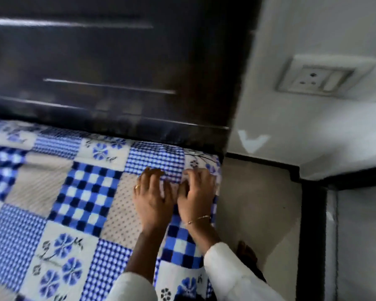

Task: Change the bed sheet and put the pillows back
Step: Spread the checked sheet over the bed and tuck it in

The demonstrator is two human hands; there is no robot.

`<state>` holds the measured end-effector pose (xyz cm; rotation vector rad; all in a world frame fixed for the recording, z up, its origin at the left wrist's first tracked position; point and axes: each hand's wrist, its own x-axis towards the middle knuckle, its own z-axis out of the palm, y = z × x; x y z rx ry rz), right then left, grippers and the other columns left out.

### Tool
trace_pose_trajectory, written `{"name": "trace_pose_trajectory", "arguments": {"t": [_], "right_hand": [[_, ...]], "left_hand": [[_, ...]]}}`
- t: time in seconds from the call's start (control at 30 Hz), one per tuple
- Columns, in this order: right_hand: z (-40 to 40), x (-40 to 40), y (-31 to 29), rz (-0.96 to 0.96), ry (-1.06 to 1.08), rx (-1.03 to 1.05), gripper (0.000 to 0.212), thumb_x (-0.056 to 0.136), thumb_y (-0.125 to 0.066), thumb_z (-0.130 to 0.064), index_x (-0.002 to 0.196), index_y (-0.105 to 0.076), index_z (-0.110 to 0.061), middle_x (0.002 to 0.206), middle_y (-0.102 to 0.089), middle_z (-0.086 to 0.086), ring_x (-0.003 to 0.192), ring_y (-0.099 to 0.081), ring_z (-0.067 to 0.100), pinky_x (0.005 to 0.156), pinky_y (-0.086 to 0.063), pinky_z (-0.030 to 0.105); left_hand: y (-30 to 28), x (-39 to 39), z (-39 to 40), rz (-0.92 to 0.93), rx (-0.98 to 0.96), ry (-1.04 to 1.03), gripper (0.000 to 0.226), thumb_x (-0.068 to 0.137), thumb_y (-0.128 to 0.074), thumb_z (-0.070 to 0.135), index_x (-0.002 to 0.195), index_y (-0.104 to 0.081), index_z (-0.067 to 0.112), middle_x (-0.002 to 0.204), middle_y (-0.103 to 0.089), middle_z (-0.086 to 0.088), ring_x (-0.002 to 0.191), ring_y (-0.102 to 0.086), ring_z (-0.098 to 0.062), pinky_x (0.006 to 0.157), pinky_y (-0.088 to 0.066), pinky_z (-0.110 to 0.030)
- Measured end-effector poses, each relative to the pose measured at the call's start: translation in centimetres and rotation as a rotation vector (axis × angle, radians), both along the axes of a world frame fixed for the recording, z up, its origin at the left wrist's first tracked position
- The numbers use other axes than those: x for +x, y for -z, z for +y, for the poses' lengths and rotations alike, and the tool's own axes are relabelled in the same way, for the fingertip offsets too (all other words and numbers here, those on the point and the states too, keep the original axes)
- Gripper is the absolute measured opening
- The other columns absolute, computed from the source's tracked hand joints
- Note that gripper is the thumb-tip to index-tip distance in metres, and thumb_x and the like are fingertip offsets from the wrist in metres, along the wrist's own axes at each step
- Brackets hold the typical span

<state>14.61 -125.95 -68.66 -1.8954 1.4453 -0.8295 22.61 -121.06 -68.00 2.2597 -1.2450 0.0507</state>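
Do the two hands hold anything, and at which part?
Both the left hand and the right hand press on the bed sheet near its corner by the headboard; a closed grip cannot be told.

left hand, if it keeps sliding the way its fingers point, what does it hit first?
Likely the dark headboard. The left hand lies flat on the patchwork sheet, fingers aimed at the bed's head end; only a strip of sheet lies between. Depth is blurred, so that is a tentative read.

Dark headboard [109, 61]; white wall [313, 29] with socket [317, 80]; grey floor [258, 203].
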Motion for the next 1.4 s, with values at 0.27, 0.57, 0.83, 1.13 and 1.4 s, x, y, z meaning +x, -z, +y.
{"name": "trace_pose_trajectory", "arguments": {"t": [0.27,0.57,0.83,1.13,1.4], "right_hand": [[14.5,10.3,-1.7,0.171,-1.002,-0.151,0.036,0.075,-0.040,-0.019,0.099,-0.067,-0.014,0.109,-0.064,0.006,0.111,-0.055,0.025,0.086,-0.047,0.035],[20.3,18.4,1.0,0.601,-1.371,-0.270,0.049,0.080,-0.031,-0.040,0.118,-0.062,-0.035,0.135,-0.054,-0.003,0.127,-0.049,0.023,0.105,-0.031,0.055],[10.1,29.1,2.8,0.625,-1.264,-0.391,0.064,0.082,-0.023,-0.058,0.137,-0.043,-0.033,0.149,-0.036,0.005,0.136,-0.032,0.036,0.107,-0.019,0.060],[2.7,37.7,1.5,0.798,-1.007,-0.197,0.077,0.082,-0.027,-0.070,0.148,-0.011,-0.034,0.156,-0.004,0.014,0.138,-0.011,0.043,0.105,-0.016,0.065],[8.9,45.2,1.9,0.520,-1.511,-0.529,0.055,0.084,-0.027,-0.046,0.131,-0.052,-0.030,0.141,-0.047,0.004,0.133,-0.040,0.031,0.104,-0.027,0.059]], "left_hand": [[0.7,8.0,22.2,0.142,0.226,-0.790,0.055,0.085,-0.030,0.029,0.114,-0.057,-0.010,0.122,-0.056,-0.030,0.121,-0.044,-0.050,0.099,-0.035,-0.058],[2.8,10.9,29.4,0.216,0.593,-0.735,0.079,0.093,-0.003,0.062,0.140,-0.038,0.008,0.150,-0.031,-0.012,0.139,-0.021,-0.038,0.107,-0.011,-0.064],[3.6,22.1,20.7,0.113,0.521,-0.499,0.063,0.093,0.002,0.058,0.144,-0.019,0.026,0.152,-0.013,0.003,0.143,-0.004,-0.031,0.113,0.004,-0.047],[3.0,29.9,14.6,0.151,0.532,-0.245,0.067,0.086,0.011,0.063,0.144,0.001,0.031,0.154,0.007,0.008,0.142,0.018,-0.021,0.114,0.015,-0.042],[2.7,35.4,18.2,0.230,0.465,-0.983,0.087,0.073,-0.018,0.074,0.147,-0.021,0.028,0.157,-0.013,0.001,0.145,0.001,-0.028,0.114,0.003,-0.049]]}}
